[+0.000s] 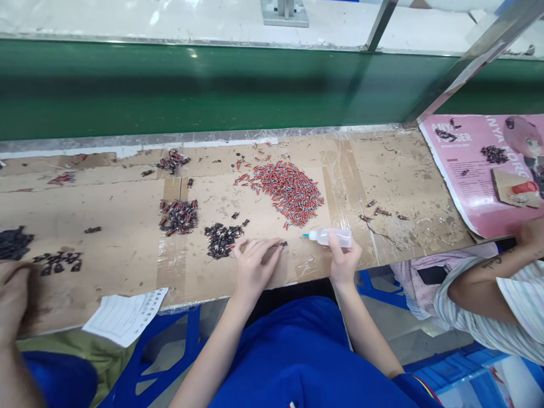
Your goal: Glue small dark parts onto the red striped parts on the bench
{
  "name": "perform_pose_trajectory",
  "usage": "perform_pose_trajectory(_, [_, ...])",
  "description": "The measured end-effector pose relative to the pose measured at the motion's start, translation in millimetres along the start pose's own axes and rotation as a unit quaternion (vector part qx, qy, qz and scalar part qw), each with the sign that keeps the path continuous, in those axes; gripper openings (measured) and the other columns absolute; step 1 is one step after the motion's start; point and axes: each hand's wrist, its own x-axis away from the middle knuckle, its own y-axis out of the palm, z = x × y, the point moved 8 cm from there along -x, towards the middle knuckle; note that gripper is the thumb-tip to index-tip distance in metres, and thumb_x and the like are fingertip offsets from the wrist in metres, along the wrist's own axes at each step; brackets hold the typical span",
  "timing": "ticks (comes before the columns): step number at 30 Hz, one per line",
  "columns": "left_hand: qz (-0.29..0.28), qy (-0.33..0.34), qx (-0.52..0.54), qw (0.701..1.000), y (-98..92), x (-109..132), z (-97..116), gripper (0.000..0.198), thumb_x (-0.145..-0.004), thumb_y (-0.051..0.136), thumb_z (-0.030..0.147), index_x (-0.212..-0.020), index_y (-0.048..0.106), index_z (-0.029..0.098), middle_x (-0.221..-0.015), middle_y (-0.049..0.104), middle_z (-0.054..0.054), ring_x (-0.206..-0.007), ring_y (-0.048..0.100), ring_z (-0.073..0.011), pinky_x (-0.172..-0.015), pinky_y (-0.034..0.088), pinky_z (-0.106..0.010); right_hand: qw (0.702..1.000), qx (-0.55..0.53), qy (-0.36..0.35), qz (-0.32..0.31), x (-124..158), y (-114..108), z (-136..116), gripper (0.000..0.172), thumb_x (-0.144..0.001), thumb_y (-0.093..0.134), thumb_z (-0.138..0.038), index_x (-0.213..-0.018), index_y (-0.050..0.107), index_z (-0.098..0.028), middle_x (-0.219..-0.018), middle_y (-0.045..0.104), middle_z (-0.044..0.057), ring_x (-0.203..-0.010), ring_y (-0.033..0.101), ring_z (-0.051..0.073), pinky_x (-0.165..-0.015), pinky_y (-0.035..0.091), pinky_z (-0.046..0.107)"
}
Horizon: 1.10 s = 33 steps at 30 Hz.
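Note:
My right hand (pixel 345 256) is closed round a clear squeeze bottle (pixel 335 237) with a thin blue nozzle tip, which points left over the cardboard. My left hand (pixel 256 259) rests by the cardboard's near edge, finger and thumb pinched on a small black part (pixel 284 243); its detail is too small to make out. Just left of that hand lies a pile of small black parts (pixel 223 239). Beyond both hands spreads a large heap of small red-and-silver pieces (pixel 291 191). A pile of joined black-and-red pieces (pixel 178 216) sits further left.
A co-worker's hand (pixel 12 294) is at the left edge near black parts (pixel 57 262). Another person's arm (pixel 488 277) reaches in at right beside a pink poster (pixel 471 170). A paper sheet (pixel 127 314) overhangs the near edge. A green belt (pixel 191 90) runs behind the cardboard (pixel 238 277).

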Motion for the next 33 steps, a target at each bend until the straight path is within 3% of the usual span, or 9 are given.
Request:
perform_pose_trajectory(3, [-0.037,-0.017,0.009,0.999,2.5,-8,-1,0.013,-0.09,0.058,0.034,-0.09,0.069,0.027,-0.088,0.077,-0.002,-0.084,0.068,-0.0198,-0.092,0.031,-0.041,0.998,0.027,-0.036,0.048,-7,-25,-3,0.034,-0.067,0.074,-0.044,-0.084,0.059,-0.019,-0.073,0.069,0.002,-0.063,0.065,0.018,-0.058,0.052,0.03])
perform_pose_trajectory(7, [-0.059,-0.031,-0.009,0.998,6.9,-28,0,0.014,-0.09,0.057,0.032,-0.087,0.07,0.026,-0.091,0.076,-0.003,-0.09,0.065,-0.0231,-0.09,0.03,-0.042,0.982,0.16,-0.094,0.038,-14,-43,-8,0.034,-0.066,0.076,-0.04,-0.084,0.054,-0.021,-0.075,0.066,0.001,-0.066,0.064,0.018,-0.063,0.051,0.031])
perform_pose_trajectory(12, [-0.085,-0.045,-0.033,0.995,23.5,-41,-3,0.014,-0.086,0.059,0.032,-0.08,0.07,0.025,-0.089,0.073,-0.007,-0.09,0.059,-0.029,-0.083,0.031,-0.044,0.943,0.264,-0.2,-0.001,-8,-34,-22,0.021,-0.07,0.072,-0.031,-0.077,0.053,-0.024,-0.089,0.069,0.007,-0.093,0.062,0.024,-0.08,0.052,0.039])
perform_pose_trajectory(17, [-0.086,-0.044,-0.039,0.995,29.5,-41,-10,0.016,-0.085,0.056,0.028,-0.075,0.067,0.025,-0.086,0.072,-0.008,-0.085,0.057,-0.0306,-0.075,0.031,-0.042,0.921,0.263,-0.287,0.008,5,-22,-46,0.017,-0.074,0.071,-0.028,-0.082,0.057,-0.024,-0.091,0.071,0.008,-0.094,0.062,0.025,-0.086,0.049,0.046])
perform_pose_trajectory(20, [-0.075,-0.038,-0.027,0.996,23.7,-42,-11,0.018,-0.086,0.054,0.03,-0.073,0.066,0.025,-0.082,0.073,-0.007,-0.081,0.059,-0.0286,-0.074,0.032,-0.041,0.924,0.226,-0.31,0.0,15,-12,-57,0.01,-0.079,0.069,-0.028,-0.081,0.06,-0.023,-0.088,0.072,0.007,-0.09,0.063,0.024,-0.085,0.05,0.045])
perform_pose_trajectory(24, [-0.05,-0.024,-0.015,0.998,9.1,-43,-8,0.019,-0.087,0.055,0.032,-0.074,0.067,0.025,-0.078,0.074,-0.004,-0.079,0.063,-0.0263,-0.079,0.036,-0.043,0.936,0.159,-0.299,-0.091,22,23,-58,0.006,-0.087,0.064,-0.028,-0.086,0.068,-0.023,-0.085,0.073,0.005,-0.086,0.064,0.021,-0.082,0.051,0.04])
perform_pose_trajectory(28, [-0.013,-0.007,0.025,1.0,-7.3,-40,0,0.021,-0.087,0.056,0.035,-0.074,0.069,0.026,-0.076,0.075,-0.002,-0.075,0.066,-0.0243,-0.079,0.043,-0.042,0.94,0.152,-0.243,-0.187,24,65,-46,0.012,-0.088,0.064,-0.028,-0.096,0.073,-0.025,-0.094,0.074,0.006,-0.096,0.064,0.021,-0.089,0.051,0.039])
perform_pose_trajectory(33, [0.013,-0.071,0.099,0.992,-18.6,-34,0,0.017,-0.085,0.058,0.038,-0.077,0.068,0.027,-0.077,0.074,0.0,-0.073,0.068,-0.0213,-0.074,0.051,-0.036,0.951,0.082,-0.15,-0.259,19,88,-32,0.014,-0.09,0.061,-0.029,-0.093,0.074,-0.024,-0.095,0.075,0.003,-0.091,0.068,0.016,-0.086,0.053,0.029])
